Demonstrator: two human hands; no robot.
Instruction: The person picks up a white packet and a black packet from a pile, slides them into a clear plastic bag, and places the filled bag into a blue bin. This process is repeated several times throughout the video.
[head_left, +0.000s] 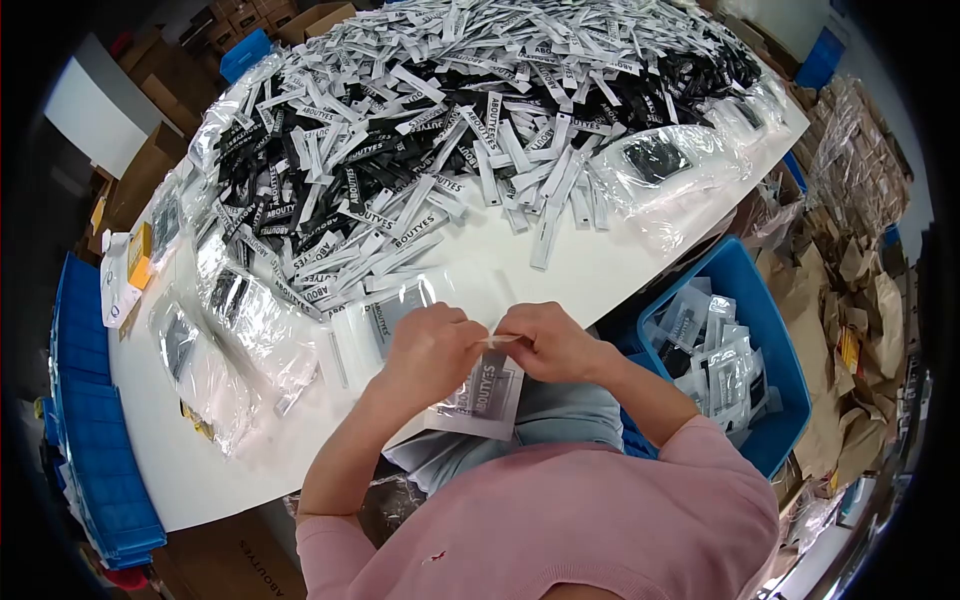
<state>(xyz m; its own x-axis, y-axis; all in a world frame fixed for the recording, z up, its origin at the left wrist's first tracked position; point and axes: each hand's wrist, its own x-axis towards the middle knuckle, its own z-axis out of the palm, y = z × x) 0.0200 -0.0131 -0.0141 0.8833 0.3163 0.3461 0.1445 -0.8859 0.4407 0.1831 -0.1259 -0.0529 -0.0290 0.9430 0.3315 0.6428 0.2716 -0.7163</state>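
Observation:
My left hand [428, 345] and my right hand [547, 342] are close together over the table's near edge, both closed in a pinch. Between them the fingers grip the top edge of a clear plastic bag [485, 398], which hangs down toward the lap. Grey contents with ABOUTYES lettering show through it. Beneath and behind my left hand lies another clear bag with a dark ABOUTYES print [398, 305], flat on the white table [500, 262]. The fingertips partly hide the bag's edge.
A large heap of black and white ABOUTYES packets [420, 130] covers the far table. Clear plastic bags lie at left [190, 345] and right [660, 160]. On my right stands a blue bin [790, 400] holding filled bags; brown paper [850, 330] lies beyond it.

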